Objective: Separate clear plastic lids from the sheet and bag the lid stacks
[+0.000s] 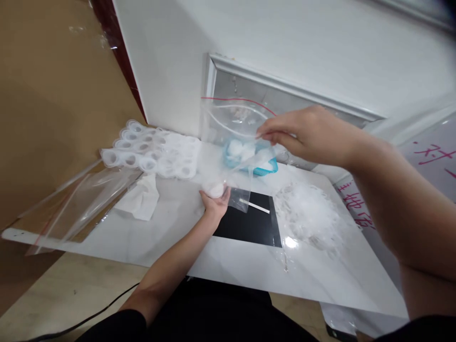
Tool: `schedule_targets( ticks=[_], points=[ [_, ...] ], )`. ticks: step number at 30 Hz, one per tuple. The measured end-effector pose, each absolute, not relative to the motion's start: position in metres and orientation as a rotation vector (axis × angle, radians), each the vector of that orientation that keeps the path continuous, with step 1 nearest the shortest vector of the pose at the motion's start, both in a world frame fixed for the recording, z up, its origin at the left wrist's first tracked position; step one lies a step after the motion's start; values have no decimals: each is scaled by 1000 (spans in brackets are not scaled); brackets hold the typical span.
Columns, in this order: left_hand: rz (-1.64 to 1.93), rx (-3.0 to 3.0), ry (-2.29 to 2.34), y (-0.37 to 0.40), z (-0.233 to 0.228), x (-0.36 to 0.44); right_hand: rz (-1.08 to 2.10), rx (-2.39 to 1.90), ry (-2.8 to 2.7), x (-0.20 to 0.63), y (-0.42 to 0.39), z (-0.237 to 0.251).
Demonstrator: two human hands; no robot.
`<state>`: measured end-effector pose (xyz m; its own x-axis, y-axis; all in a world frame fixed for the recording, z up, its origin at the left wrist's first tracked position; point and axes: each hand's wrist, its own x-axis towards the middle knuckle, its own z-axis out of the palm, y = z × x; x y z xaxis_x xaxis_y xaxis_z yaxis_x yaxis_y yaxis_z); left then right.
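A clear zip bag (223,121) with a red line along its top hangs in front of me, its mouth partly spread. My right hand (299,133) pinches the bag near its upper right side. Below, my left hand (216,202) cups a white round piece (215,190) by the bag's lower left part; I cannot tell whether the piece is inside the plastic. Through and behind the bag shows a blue basket (269,170) holding several white round pieces. Under the bag lies a black mat (249,225) with a thin white strip (254,205) on it.
At the left of the white table (171,237) stand rows of white ring-like pieces (153,152). A crumpled tissue (140,197) and clear plastic bags (85,199) lie nearby. A pile of whitish translucent bits (313,216) is on the right. A wall rises behind.
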<state>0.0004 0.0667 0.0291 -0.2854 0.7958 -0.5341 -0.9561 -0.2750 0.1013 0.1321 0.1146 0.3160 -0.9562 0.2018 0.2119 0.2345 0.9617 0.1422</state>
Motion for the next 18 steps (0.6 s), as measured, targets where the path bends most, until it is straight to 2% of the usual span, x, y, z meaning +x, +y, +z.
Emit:
schedule_targets(
  ticks=[7,13,16,18],
  points=[
    [1750,-389,740,42,35,13,-355,-129,-2828,125,122,327],
    [2030,-312,1063,3,61,-16,-338,-40,-2809,144,119,305],
    [2322,0,1095,2,106,-52,-297,-22,-2792,159,115,295],
    [2484,723,1108,5,145,-75,-265,-23,-2797,167,112,291]
  ],
)
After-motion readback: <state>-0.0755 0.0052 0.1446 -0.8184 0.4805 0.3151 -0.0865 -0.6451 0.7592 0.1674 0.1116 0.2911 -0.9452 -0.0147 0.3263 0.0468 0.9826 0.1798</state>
